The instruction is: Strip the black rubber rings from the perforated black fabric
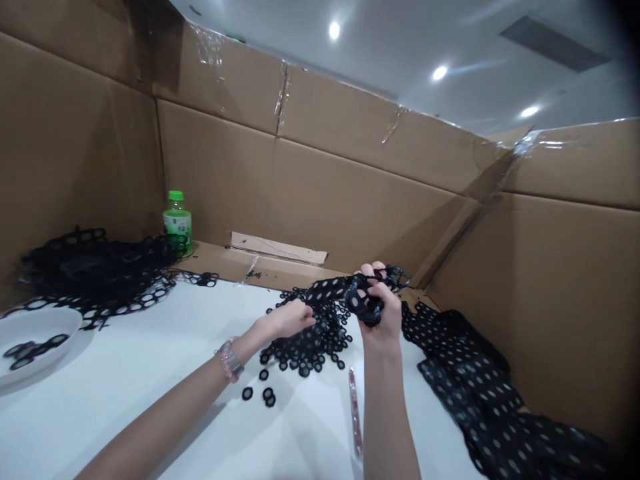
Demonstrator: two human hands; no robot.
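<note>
A black rubber sheet punched with round holes (327,297) stretches between my two hands above the white table (150,373). My right hand (381,308) is raised and closed on a bunched end of that sheet. My left hand (286,320) is closed on its other end, low over a pile of small black rings (306,347). Three loose rings (263,392) lie just in front of the pile. A bracelet sits on my left wrist.
A heap of punched black sheets (480,387) lies at the right. Black leftover webbing (100,273) is piled at the left beside a green bottle (177,223). A white bowl (37,327) holds some rings. A pink pen-like tool (355,410) lies on the table. Cardboard walls surround the table.
</note>
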